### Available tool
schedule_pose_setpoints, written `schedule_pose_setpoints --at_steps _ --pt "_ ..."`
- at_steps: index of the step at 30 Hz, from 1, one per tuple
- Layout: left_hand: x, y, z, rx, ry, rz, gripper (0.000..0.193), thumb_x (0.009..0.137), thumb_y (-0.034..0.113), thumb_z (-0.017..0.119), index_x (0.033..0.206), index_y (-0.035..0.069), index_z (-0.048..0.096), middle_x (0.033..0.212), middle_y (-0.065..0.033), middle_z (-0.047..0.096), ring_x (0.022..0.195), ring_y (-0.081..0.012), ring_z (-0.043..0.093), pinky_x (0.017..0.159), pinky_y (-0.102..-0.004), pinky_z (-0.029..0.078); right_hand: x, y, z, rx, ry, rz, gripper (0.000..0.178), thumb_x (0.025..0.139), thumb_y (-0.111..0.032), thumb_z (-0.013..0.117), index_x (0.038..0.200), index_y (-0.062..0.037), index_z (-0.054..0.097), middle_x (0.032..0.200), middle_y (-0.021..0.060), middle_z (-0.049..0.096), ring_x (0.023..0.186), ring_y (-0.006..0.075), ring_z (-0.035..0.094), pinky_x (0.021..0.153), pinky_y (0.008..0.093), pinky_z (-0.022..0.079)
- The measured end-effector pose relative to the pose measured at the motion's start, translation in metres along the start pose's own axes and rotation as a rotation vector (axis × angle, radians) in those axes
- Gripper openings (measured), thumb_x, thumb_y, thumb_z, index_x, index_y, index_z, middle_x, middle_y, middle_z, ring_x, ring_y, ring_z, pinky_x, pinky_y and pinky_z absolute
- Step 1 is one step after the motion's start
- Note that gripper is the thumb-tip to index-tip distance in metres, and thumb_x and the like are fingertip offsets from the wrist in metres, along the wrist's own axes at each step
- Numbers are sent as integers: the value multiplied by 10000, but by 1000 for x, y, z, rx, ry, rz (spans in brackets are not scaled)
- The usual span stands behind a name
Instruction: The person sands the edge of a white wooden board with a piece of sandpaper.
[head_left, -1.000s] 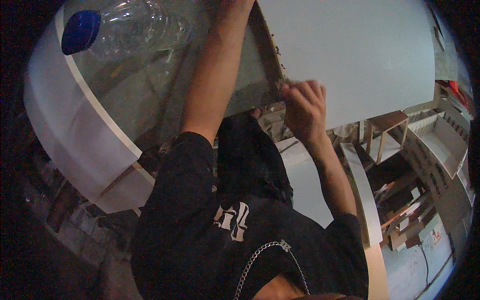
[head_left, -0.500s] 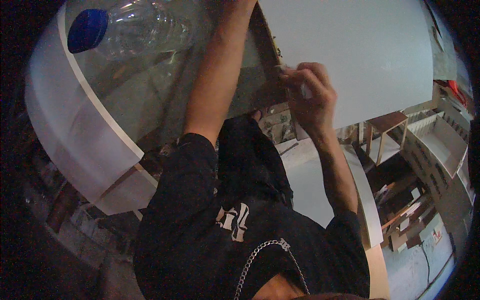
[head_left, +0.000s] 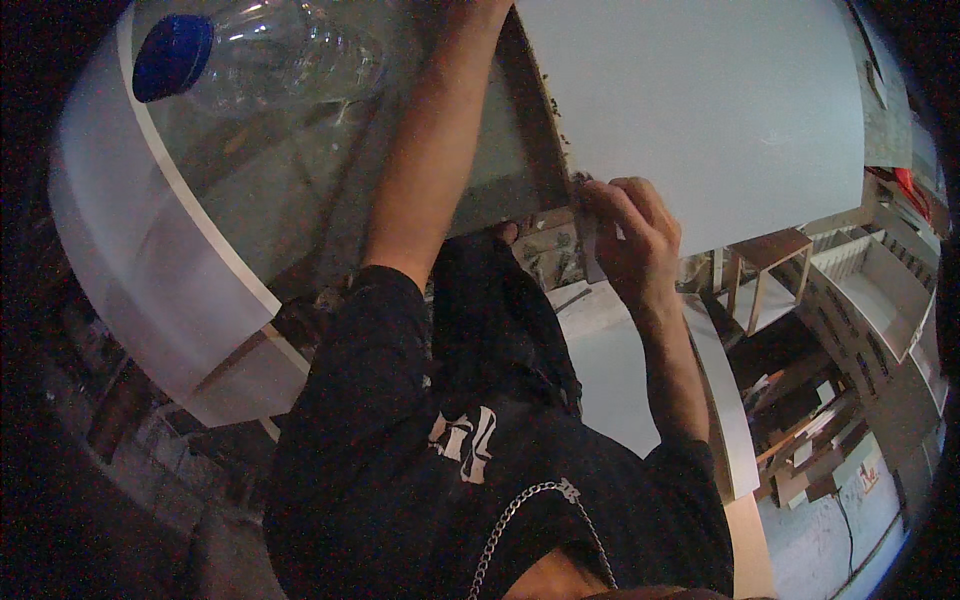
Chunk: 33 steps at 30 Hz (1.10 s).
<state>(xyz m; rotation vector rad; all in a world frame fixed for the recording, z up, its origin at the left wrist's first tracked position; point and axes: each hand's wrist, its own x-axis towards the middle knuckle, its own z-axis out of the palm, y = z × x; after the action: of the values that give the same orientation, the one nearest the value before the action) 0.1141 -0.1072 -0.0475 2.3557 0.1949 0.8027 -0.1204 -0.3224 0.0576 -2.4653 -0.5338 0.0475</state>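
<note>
A large white panel (head_left: 720, 110) fills the upper right of the view, with a rough, dark-flecked edge on its left side. My right hand (head_left: 637, 235) is closed at that edge, near the panel's lower left corner. Its thumb and fingers press together on something small that I cannot make out. My left forearm (head_left: 430, 160) reaches up beside the panel's left edge. The left hand lies beyond the top of the picture.
A clear plastic bottle with a blue cap (head_left: 172, 58) lies at the upper left. Beside it curves a white board (head_left: 160, 250). A small wooden stool (head_left: 768, 250), an open white drawer box (head_left: 880, 285) and stacked offcuts (head_left: 815, 430) stand at the right.
My right hand has slid along the panel's left edge toward me, down to near its lower corner. My left forearm has stayed about where it was.
</note>
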Motion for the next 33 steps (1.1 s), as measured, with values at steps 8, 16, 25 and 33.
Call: schedule_pose_setpoints --at_steps 8,16,25,33 --pt "-3 5 -2 42 -18 17 630 967 293 649 1482 24 407 1493 -283 437 1360 -456 435 1132 -534 366 -19 7 30 16 147 -126 282 793 71 714 1045 -56 724 906 104 655 817 286 649 684 363 530" --pt "0 4 -1 -8 1 38 585 957 283 657 1434 7 460 1448 -281 483 1296 -460 492 1087 -525 415 -30 20 34 72 -15 -162 348 708 -1 737 1050 -39 683 972 108 641 868 298 616 738 398 513" --pt "4 16 -18 2 -100 -43 581 957 287 654 1430 5 470 1452 -269 489 1303 -452 492 1093 -515 410 6 12 34 99 29 -174 263 757 112 684 976 -33 697 915 105 651 790 289 616 668 383 503" --pt "3 23 -18 51 -105 -21 593 969 298 636 1454 10 452 1467 -275 477 1328 -449 474 1098 -533 396 24 15 30 98 49 -135 184 805 73 702 945 -45 705 885 100 644 810 305 617 686 396 504"
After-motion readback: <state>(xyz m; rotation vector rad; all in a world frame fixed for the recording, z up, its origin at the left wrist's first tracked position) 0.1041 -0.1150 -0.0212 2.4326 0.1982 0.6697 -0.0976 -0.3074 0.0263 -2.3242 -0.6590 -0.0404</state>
